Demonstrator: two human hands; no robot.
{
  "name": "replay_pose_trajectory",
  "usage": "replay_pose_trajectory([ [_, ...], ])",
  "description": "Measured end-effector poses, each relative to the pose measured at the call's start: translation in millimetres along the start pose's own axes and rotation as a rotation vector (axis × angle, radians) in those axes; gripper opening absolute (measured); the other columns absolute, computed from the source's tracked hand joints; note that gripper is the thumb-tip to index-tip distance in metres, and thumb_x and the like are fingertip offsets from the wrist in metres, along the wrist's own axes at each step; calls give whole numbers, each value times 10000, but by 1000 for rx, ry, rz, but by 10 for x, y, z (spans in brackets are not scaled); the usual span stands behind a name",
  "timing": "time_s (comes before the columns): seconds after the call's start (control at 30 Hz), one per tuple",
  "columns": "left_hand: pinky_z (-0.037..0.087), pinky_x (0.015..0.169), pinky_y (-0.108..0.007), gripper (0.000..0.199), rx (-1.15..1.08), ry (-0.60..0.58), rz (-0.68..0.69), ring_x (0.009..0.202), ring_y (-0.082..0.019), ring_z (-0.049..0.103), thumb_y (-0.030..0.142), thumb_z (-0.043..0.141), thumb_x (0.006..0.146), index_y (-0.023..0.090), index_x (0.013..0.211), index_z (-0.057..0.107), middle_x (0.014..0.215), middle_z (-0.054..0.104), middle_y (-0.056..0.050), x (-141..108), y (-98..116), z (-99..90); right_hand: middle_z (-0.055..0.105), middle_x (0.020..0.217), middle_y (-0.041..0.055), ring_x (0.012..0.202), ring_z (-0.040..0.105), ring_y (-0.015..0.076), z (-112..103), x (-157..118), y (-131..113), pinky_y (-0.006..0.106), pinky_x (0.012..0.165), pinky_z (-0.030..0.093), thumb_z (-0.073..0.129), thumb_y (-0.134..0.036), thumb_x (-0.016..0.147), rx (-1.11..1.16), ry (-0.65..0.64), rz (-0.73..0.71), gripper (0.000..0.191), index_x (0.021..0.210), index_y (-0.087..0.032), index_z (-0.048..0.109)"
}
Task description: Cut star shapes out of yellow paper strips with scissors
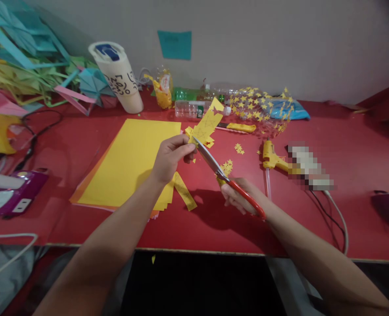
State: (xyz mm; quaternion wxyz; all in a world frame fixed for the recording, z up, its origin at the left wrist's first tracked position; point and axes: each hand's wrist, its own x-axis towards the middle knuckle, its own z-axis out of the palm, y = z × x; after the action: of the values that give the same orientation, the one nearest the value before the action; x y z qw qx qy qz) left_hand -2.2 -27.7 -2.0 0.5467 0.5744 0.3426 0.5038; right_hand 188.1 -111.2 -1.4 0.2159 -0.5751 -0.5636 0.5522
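Observation:
Between the thumb and fingers of my left hand (174, 156) is a yellow paper strip (206, 125) with star outlines drawn on it and a star-shaped gap near its upper end. My right hand (238, 195) grips red-handled scissors (243, 195), whose blade tips meet the paper right beside my left thumb. Small cut yellow stars (226, 166) lie on the table just behind the scissors. Another marked yellow strip (185, 192) rests below my left hand, near a stack of yellow paper sheets (131, 158).
On the red table (194, 237), a yellow glue gun (271, 156) lies to the right and another glue gun (0, 131) to the left. Behind are a box cutter (237, 127), plastic bottles (187, 109), a star-covered clear bottle (256, 105) and a white tumbler (120, 79). Cables trail at both sides.

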Motion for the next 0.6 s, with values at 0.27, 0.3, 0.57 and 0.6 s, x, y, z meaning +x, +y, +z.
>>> replay_pose_trajectory([
  [0.27, 418, 457, -205, 159, 11, 8, -25, 457, -60, 474, 225, 566, 682, 173, 533, 547, 493, 519, 26, 6, 31, -5, 403, 337, -84, 252, 345, 48, -9, -4, -22, 231, 357, 377, 595, -624, 663, 9, 0, 6, 478, 524, -212, 396],
  [0.3, 416, 455, -204, 155, 5, 11, -28, 456, -59, 473, 223, 567, 677, 173, 531, 548, 492, 518, 27, 7, 34, -4, 389, 326, -89, 252, 345, 49, -9, -4, -24, 234, 370, 390, 603, -614, 664, 13, 0, 3, 476, 519, -213, 390],
  [0.57, 414, 453, -192, 119, -45, 56, -13, 467, -56, 484, 208, 583, 666, 174, 553, 566, 495, 523, 34, 26, 15, -20, 370, 374, -88, 265, 345, 42, -18, 7, -30, 219, 338, 346, 598, -629, 653, 16, 0, -9, 487, 527, -213, 378],
  [0.6, 415, 454, -191, 115, -45, 70, -5, 468, -56, 485, 208, 582, 667, 175, 558, 567, 495, 522, 35, 30, 13, -26, 366, 377, -89, 267, 348, 43, -19, 9, -35, 220, 340, 350, 597, -635, 647, 15, 0, -14, 490, 527, -212, 381],
])
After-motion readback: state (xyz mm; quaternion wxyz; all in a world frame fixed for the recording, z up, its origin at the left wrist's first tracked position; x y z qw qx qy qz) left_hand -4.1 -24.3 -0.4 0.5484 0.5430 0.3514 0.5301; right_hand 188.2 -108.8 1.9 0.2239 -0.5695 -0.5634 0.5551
